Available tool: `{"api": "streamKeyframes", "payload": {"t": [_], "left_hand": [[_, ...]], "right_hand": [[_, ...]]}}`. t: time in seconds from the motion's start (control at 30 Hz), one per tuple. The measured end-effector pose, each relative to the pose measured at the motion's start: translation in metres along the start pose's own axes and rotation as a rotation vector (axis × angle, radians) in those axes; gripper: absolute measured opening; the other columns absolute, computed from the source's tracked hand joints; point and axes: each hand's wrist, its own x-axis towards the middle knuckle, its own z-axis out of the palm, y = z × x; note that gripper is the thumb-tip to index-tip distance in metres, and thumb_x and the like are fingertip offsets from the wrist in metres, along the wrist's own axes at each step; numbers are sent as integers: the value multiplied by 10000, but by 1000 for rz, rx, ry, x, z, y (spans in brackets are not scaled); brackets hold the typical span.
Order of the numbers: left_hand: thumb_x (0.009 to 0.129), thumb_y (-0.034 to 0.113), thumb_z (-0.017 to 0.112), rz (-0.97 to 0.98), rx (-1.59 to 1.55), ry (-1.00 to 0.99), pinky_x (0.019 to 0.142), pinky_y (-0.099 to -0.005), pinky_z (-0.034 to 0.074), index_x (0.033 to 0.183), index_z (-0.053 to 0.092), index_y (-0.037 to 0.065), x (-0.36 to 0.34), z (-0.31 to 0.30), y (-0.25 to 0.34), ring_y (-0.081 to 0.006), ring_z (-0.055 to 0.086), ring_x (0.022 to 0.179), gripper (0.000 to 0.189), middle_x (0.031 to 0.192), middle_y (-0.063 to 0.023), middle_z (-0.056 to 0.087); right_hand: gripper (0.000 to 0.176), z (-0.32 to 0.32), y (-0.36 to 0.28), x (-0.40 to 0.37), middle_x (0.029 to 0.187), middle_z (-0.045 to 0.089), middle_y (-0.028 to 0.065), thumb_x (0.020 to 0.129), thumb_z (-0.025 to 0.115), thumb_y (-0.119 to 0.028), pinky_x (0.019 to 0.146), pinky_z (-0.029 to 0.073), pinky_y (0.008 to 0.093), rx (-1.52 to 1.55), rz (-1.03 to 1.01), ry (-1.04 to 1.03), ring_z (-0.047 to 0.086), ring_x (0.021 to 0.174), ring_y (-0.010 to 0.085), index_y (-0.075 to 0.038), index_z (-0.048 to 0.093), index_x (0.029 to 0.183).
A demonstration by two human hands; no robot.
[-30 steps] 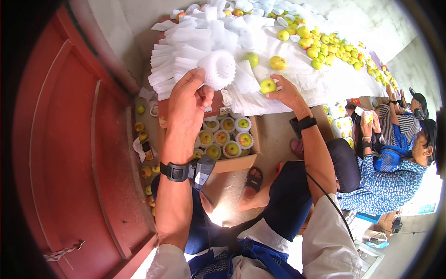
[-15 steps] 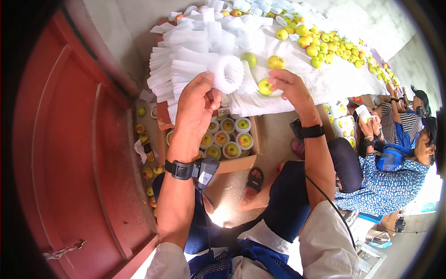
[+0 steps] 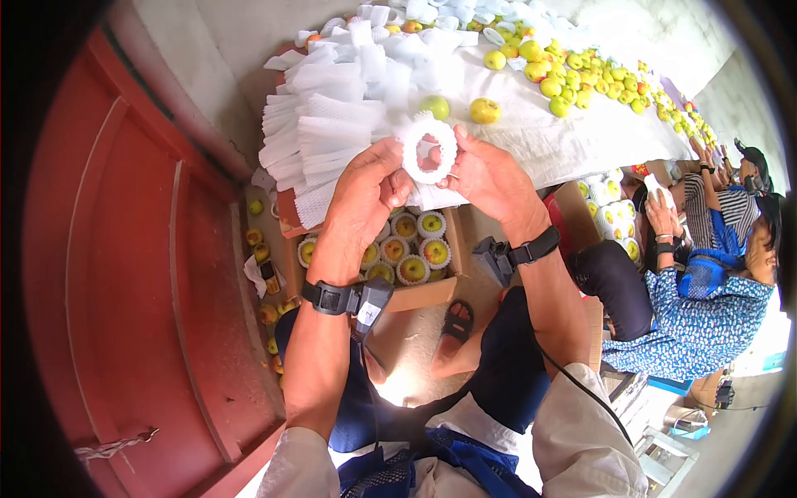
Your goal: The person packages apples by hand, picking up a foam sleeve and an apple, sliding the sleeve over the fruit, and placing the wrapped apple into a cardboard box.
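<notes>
The left hand [image 3: 369, 187] is pinching the near left side of a white foam net [image 3: 425, 126] between thumb and fingers, and the right hand [image 3: 491, 183] is touching the net's right side with its thumb and fingertips. The net is hanging between the two hands at the table's front edge, its round opening facing up toward the wearer. What the right fingers are doing behind the net is staying hidden, so I cannot tell whether they are closing on anything. Just beyond the net a green apple [image 3: 435, 106] is sitting on the white cloth [image 3: 540, 137], with a yellow apple [image 3: 485, 110] lying beside it to the right. Flat foam sleeves [image 3: 332, 137] are covering the table to the left, and a heap of apples [image 3: 573, 83] is spreading along the far right. Below the hands a cardboard box [image 3: 419, 297] is holding apples in foam, and the left forearm is crossing over it, blocking part of the view inside. Loose apples are lying on the floor by the red door [image 3: 149, 290]. To the right, a person in a blue patterned shirt [image 3: 706, 332] is sitting near another box of wrapped apples
</notes>
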Motion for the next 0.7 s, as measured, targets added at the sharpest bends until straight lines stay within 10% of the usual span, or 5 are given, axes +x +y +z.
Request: {"api": "streamKeyframes", "payload": {"t": [0.4,0.7], "left_hand": [[1041,150,539,-61,-4,-57,547,-220,376,1173,603,-8,27,7,-17,-63,491,651,216,920,-11,612],[1009,151,580,-122,69,113,476,-231,357,1069,622,-16,78,28,-63,-100,526,630,182,899,-40,605]], "right_hand": [[250,-27,-18,-6,1058,648,49,1035,594,-274,787,490,312,-14,-67,-78,626,973,178,-65,610,1170],[172,-86,-23,-5,931,636,-48,983,668,-243,613,371,229,-259,-126,282,518,769,46,-95,668,1070]]}}
